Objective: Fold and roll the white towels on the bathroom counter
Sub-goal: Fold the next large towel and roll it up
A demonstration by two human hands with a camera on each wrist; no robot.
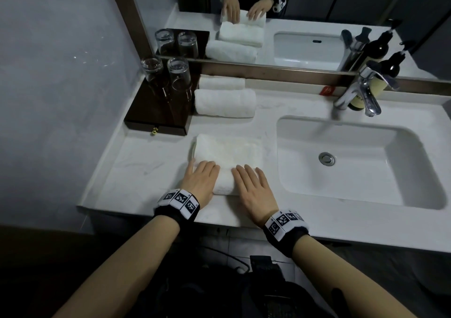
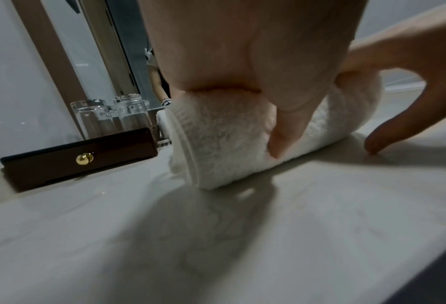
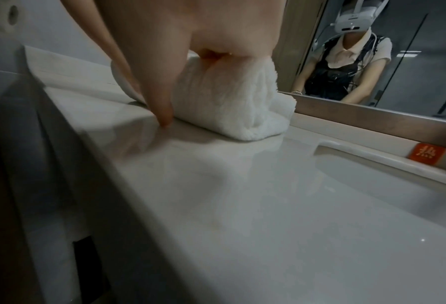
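Note:
A folded white towel (image 1: pixel 229 151) lies on the white counter (image 1: pixel 136 171), left of the sink. Its near end is wound into a thick roll (image 2: pixel 216 144). My left hand (image 1: pixel 202 178) lies flat on the left part of the roll, fingers straight and pointing away from me, thumb (image 2: pixel 286 131) down the near side. My right hand (image 1: pixel 251 185) presses flat on the right part, with its thumb (image 3: pixel 162 102) touching the counter in front of the roll (image 3: pixel 229 102). Two finished towel rolls (image 1: pixel 224 102) (image 1: pixel 220 83) lie side by side near the mirror.
A dark wooden drawer box (image 1: pixel 156 117) carries upturned glasses (image 1: pixel 179 73) at the back left. The sink basin (image 1: pixel 415 171) and chrome tap (image 1: pixel 361 90) fill the right side, with dark pump bottles (image 1: pixel 375 85) and an orange tag (image 1: pixel 327 90) behind. The counter's front edge (image 1: pixel 219 222) runs under my wrists.

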